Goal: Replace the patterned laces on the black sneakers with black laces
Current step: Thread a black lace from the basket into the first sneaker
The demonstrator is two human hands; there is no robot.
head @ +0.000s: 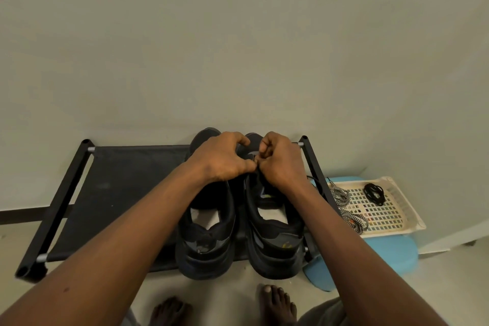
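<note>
Over the toe-end eyelets of the right sneaker [275,241], which points away from me, my left hand [222,159] and right hand [280,161] both pinch the lace [315,179], equally near.

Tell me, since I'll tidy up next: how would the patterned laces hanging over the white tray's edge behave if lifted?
Probably floppy: the patterned laces lie in loose curls across the rim of the white tray. Likely light, and apt to tangle, since their loops overlap. They shouldn't roll, but a nudge might slide them off.
</note>
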